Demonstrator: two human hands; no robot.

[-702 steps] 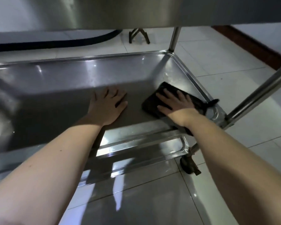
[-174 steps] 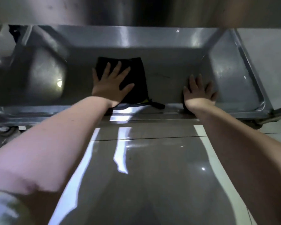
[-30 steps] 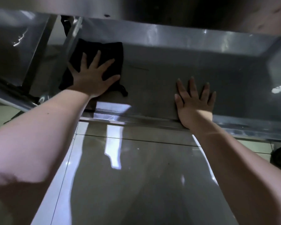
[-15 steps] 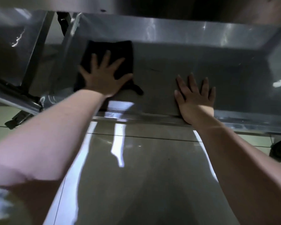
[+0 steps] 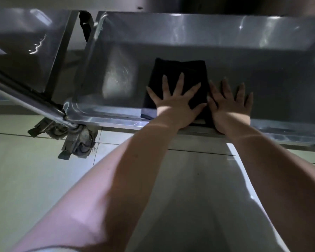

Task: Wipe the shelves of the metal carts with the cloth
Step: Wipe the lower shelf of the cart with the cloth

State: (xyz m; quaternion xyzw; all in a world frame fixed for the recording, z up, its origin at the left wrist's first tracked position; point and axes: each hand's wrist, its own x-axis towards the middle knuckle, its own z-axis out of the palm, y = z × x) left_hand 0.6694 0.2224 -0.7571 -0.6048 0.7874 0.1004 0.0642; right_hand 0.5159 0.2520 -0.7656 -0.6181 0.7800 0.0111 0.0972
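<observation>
A folded black cloth (image 5: 180, 70) lies on the low steel shelf (image 5: 262, 57) of the metal cart, near its front rim. My left hand (image 5: 175, 100) presses flat on the cloth with fingers spread. Just to its right, my right hand (image 5: 229, 102) lies flat on the bare shelf with straight fingers, its thumb side touching the cloth's right edge. Both forearms reach in over the front rim. The shelf above the hands hides the upper part of the cart.
A second steel cart shelf (image 5: 25, 51) stands to the left, separated by an upright post (image 5: 62, 51). A diagonal rail (image 5: 25, 100) and a caster wheel (image 5: 76, 142) sit at the left front corner. Glossy floor tiles (image 5: 25, 179) lie below.
My left hand has slid the cloth to the right along the shelf, up against my right hand. The right hand has stayed flat on the shelf.
</observation>
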